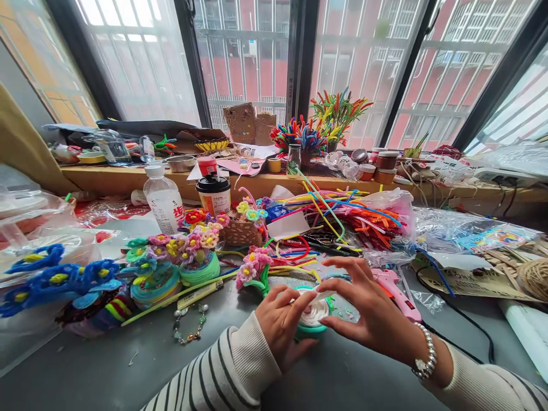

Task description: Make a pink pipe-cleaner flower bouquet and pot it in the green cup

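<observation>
A small round teal pot [311, 330] stands on the grey table, with a white fuzzy coil [314, 312] filling its top. My left hand [280, 322] grips the pot from the left, its thumb low on the near side and its fingers over the rim. On the right, my right hand [363, 302] has its fingers spread and curved. Its thumb tip is at the pot's rim, and its index fingertip is close to my left index finger, by a pale strip. Green bits lie just behind the pot, partly hidden by my fingers.
A pink glue gun [400, 294] lies beyond my right hand. Pipe-cleaner flower pots [156, 282], a bead bracelet [189, 325] and a glue stick-like tube [200, 294] are at left. Behind are loose pipe cleaners [377, 220], a water bottle [162, 197] and a lidded cup [214, 195].
</observation>
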Available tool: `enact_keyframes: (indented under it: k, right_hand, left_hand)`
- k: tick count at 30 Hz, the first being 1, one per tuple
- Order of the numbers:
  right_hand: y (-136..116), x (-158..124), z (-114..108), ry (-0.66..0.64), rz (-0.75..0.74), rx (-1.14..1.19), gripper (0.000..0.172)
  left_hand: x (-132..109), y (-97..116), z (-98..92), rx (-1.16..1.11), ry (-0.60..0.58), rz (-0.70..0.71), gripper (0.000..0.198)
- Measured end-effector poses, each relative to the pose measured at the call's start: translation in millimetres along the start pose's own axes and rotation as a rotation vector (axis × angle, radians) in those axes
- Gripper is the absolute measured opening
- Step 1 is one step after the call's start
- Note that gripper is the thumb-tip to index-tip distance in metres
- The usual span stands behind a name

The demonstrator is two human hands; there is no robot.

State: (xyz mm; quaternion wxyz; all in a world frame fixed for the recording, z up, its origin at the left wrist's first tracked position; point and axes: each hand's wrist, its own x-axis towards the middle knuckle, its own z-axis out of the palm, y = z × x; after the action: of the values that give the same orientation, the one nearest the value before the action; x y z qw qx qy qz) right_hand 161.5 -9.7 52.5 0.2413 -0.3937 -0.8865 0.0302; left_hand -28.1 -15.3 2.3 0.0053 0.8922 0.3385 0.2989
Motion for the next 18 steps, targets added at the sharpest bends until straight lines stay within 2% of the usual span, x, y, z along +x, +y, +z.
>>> enact_keyframes:
  k: [3,7,18]
  right_hand:
    - [3.0,1.1,5.5,-0.083,0.007,0.042,0.023]
    - [6.6,6.6,13.3,-0.168,-0.027,0.083,0.034]
    - [5.9,17.6,14.0,-0.329,-0.156,-0.061,0.041]
  left_hand:
    - [2.0,-2.4,0.4,-0.039,0.036,0.002,0.053]
    - [3.0,-5.8,3.9,-0.056,0.066,0.011,0.053]
    - [5.6,-7.7,0.3,-0.022,-0.019,0.028,0.062]
